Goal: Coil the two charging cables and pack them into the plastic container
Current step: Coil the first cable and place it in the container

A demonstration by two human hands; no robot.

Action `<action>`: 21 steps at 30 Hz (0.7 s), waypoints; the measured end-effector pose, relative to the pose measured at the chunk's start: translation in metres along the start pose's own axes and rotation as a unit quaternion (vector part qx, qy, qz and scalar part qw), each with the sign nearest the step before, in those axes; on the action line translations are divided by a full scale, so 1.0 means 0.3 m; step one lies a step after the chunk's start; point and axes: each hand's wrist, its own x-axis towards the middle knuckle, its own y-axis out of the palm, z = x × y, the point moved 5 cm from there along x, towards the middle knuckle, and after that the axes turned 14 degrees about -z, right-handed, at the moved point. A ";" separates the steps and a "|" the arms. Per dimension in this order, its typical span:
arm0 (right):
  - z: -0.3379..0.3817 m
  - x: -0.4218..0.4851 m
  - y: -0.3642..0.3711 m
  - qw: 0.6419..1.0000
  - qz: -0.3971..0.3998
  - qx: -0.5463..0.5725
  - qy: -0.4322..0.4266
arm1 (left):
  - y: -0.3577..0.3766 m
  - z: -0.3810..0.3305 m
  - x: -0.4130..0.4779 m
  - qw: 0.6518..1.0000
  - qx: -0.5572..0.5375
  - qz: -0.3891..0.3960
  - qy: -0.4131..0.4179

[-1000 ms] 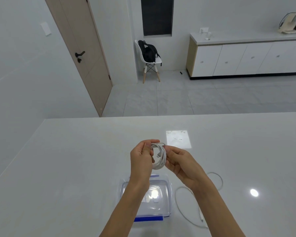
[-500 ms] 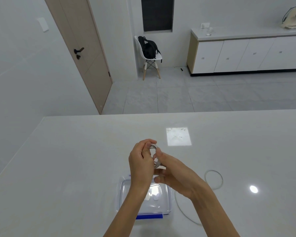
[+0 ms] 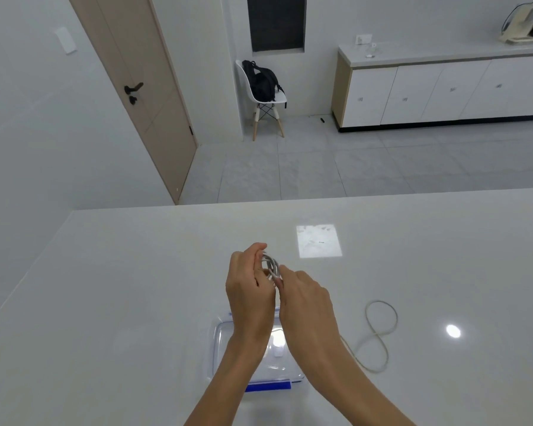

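Since the earlier frame the right hand [image 3: 305, 298] has turned palm-down, now covering more of the small coiled white charging cable [image 3: 270, 265]. The left hand [image 3: 248, 290] pinches the coil's left side; the right hand's fingers close on its right edge. Below both wrists sits the clear plastic container with blue clip [image 3: 220, 339] on the white table [image 3: 120, 302]. To the right lies the loose second white cable [image 3: 380, 333].

My left hand [image 3: 248, 292] and right hand [image 3: 305, 299] pinch a coiled white cable [image 3: 270, 265] between them at centre frame, above the clear plastic container [image 3: 220, 342] with its blue clip [image 3: 268, 386]. The second cable [image 3: 381, 335] lies loose in a figure-eight on the white table [image 3: 120, 302], lower right.
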 end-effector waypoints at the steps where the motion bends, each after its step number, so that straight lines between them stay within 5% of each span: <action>1: 0.000 0.001 -0.004 1.000 0.007 -0.001 -0.002 | 0.000 0.001 0.004 1.000 0.007 0.004 0.014; 5: -0.002 0.013 -0.020 1.000 0.006 0.019 -0.018 | -0.010 0.014 0.029 0.998 0.035 -0.005 0.047; 7: -0.023 0.020 -0.041 0.992 -0.024 0.120 -0.007 | -0.019 0.013 0.040 0.998 0.043 -0.015 0.052; 13: -0.146 0.024 -0.080 0.894 0.082 0.431 0.087 | -0.014 -0.009 0.040 0.998 0.013 -0.022 0.063; 21: -0.219 -0.032 -0.131 0.853 0.139 0.493 0.097 | 0.033 -0.053 0.016 0.995 -0.057 0.074 -0.029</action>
